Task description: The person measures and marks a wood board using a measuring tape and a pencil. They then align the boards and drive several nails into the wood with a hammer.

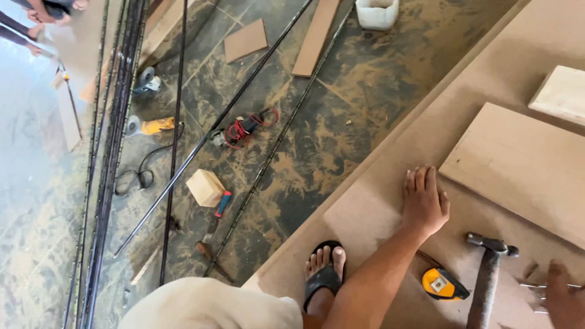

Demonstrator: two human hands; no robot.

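Observation:
My left hand [425, 204] lies flat, palm down and fingers apart, on a large brown fibreboard sheet [365, 213] and holds nothing. My right hand [563, 298] is blurred at the bottom right corner, with thin metal nails [531, 286] at its fingers; its grip is unclear. Between the hands lie a hammer [486, 277] with a dark handle and a yellow tape measure [442, 284]. My foot in a black sandal [323, 274] stands on the sheet's near edge. A paler plywood panel [524, 164] lies on the sheet just right of my left hand.
A pale wood block [563, 91] lies at the far right. On the dusty tiled floor are long metal rods [109, 152], a wooden cube [205, 187], a screwdriver [222, 204], two angle grinders [149, 126], a red-cabled tool [244, 129], board offcuts [245, 39] and a white container [376, 12]. Other people [42, 12] are at the top left.

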